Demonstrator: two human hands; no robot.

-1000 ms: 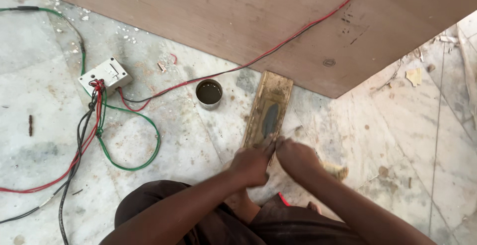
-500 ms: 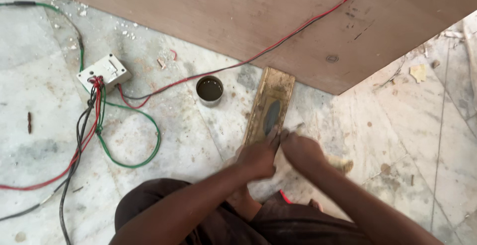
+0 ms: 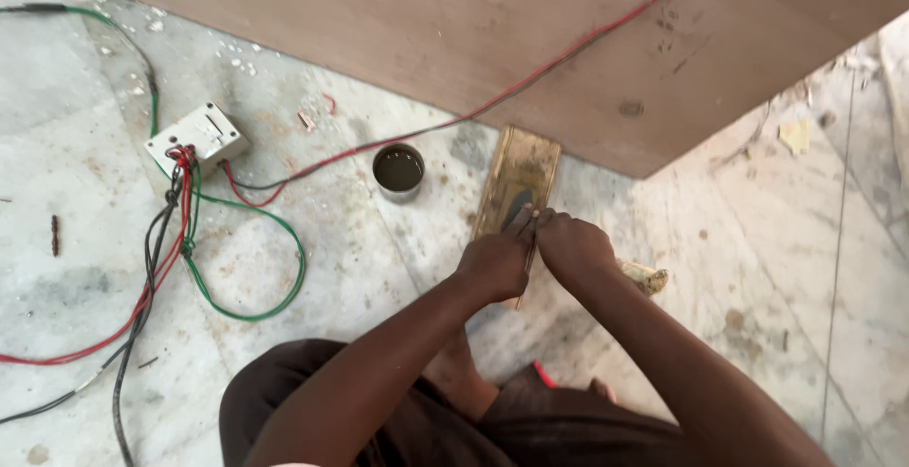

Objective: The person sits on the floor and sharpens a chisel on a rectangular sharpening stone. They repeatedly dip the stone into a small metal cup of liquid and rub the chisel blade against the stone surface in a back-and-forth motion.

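Floor: pale, dusty marble floor (image 3: 776, 268) is lying under you, stained and scattered with small chips.
Board: a large brown plywood sheet (image 3: 492, 22) is covering the top of the view, its edge running diagonally.
Stone: a long yellowish-brown sharpening block with a dark worn patch (image 3: 516, 183) is lying flat on the floor, its far end touching the plywood edge.
Left hand: your left hand (image 3: 494, 263) is curling its fingers closed around a thin metal blade (image 3: 530, 240), pressing it onto the near end of the block.
Right hand: your right hand (image 3: 573, 247) is gripping the same blade, touching your left hand.
Tin: a small round tin of dark liquid (image 3: 399, 170) is sitting just beside the block.
Wiring: a white switch box (image 3: 197, 134) is trailing red, green and black wires (image 3: 189, 240) across the floor, well apart from your hands.
Change: your hands are sitting further up the block than a second ago; tin and switch box are staying put.
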